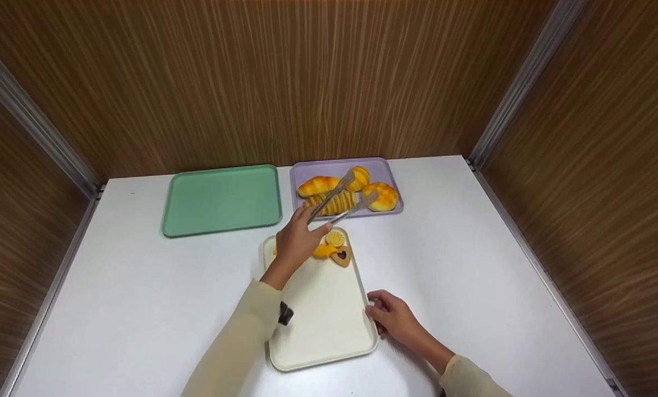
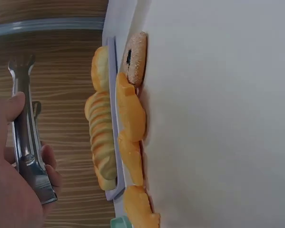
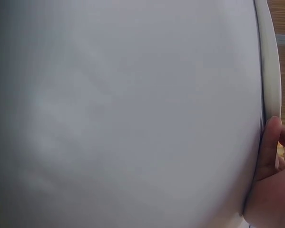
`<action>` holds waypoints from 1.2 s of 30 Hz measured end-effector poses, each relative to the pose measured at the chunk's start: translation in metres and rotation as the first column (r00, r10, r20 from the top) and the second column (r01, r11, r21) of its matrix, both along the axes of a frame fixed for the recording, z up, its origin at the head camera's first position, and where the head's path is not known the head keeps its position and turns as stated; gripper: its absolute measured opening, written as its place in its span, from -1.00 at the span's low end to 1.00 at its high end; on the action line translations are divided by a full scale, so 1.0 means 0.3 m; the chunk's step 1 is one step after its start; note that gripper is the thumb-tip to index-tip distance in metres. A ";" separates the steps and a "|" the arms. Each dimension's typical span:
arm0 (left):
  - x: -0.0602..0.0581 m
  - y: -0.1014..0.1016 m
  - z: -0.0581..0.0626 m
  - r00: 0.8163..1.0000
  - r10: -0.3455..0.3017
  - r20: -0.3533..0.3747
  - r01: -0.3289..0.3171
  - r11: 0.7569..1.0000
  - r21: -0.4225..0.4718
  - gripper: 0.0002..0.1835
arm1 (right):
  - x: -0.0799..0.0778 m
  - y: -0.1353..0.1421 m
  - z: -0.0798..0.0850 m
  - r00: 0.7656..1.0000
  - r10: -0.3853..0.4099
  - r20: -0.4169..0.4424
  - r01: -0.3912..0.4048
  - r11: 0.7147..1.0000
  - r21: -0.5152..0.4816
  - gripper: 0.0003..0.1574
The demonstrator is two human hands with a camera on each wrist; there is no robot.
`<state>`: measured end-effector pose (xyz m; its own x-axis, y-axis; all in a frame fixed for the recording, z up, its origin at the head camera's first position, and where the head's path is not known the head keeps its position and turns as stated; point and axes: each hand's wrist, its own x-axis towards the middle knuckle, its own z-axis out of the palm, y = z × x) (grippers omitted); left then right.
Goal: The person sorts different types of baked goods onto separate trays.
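My left hand holds metal tongs, their arms spread and tips over the breads on the purple tray. Those breads are a ridged roll, a long loaf, a round striped bun and a golden bun. Below the hand, at the far end of a cream tray, lie a round yellow cookie, a heart cookie and several orange pieces, partly hidden in the head view. My right hand pinches the cream tray's right rim.
A bare green tray lies at the back left, beside the purple one. Wood-grain panels enclose the white table at the back and sides. A small black object shows by the left sleeve.
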<state>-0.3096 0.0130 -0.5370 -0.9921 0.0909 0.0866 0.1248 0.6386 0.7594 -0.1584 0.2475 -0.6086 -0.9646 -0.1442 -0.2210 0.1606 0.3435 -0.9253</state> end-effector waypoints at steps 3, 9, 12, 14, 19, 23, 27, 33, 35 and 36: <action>0.060 -0.036 -0.020 1.000 -0.030 -0.010 0.030 0.999 -0.021 -0.31 | -0.001 0.002 0.002 1.000 -0.005 0.003 0.005 1.000 0.005 -0.55; 0.172 -0.109 -0.077 0.996 -0.054 -0.068 0.047 0.993 -0.108 -0.39 | -0.005 0.002 0.000 1.000 -0.015 0.004 0.015 1.000 0.006 -0.55; 0.213 -0.150 -0.096 0.998 -0.042 -0.054 0.035 0.992 -0.119 -0.35 | -0.006 -0.001 -0.002 1.000 -0.019 0.006 0.019 1.000 0.006 -0.55; 0.236 -0.176 -0.103 0.999 -0.036 -0.031 0.032 0.990 -0.136 -0.32 | -0.007 -0.002 -0.004 1.000 -0.020 0.001 0.020 1.000 0.008 -0.56; 0.279 -0.232 -0.112 0.999 -0.033 -0.020 0.028 0.982 -0.189 -0.32 | -0.007 0.004 -0.007 1.000 -0.014 -0.013 0.015 1.000 0.004 -0.56; 0.295 -0.270 -0.122 0.999 -0.014 -0.037 0.005 0.977 -0.212 -0.35 | -0.006 0.005 -0.006 1.000 -0.013 -0.017 0.013 1.000 0.005 -0.56; 0.299 -0.296 -0.134 0.999 -0.004 -0.041 -0.006 0.969 -0.249 -0.38 | -0.003 0.002 -0.001 1.000 -0.011 -0.016 0.011 1.000 -0.001 -0.56; 0.294 -0.317 -0.146 0.996 -0.028 -0.087 0.001 0.956 -0.292 -0.41 | -0.008 -0.002 -0.013 1.000 -0.009 -0.006 0.008 1.000 -0.002 -0.56; 0.291 -0.322 -0.147 0.994 -0.037 -0.099 0.006 0.953 -0.302 -0.42 | -0.011 -0.004 -0.020 1.000 -0.010 -0.006 0.010 1.000 0.002 -0.56; 0.290 -0.325 -0.148 0.994 -0.042 -0.100 0.009 0.953 -0.303 -0.42 | -0.012 -0.006 -0.023 1.000 -0.009 -0.009 0.010 1.000 0.006 -0.56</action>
<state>-0.2227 -0.0845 -0.5814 -0.9761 0.1539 0.1537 0.2120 0.8315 0.5134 -0.1621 0.2458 -0.6154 -0.9679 -0.1337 -0.2130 0.1555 0.3475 -0.9247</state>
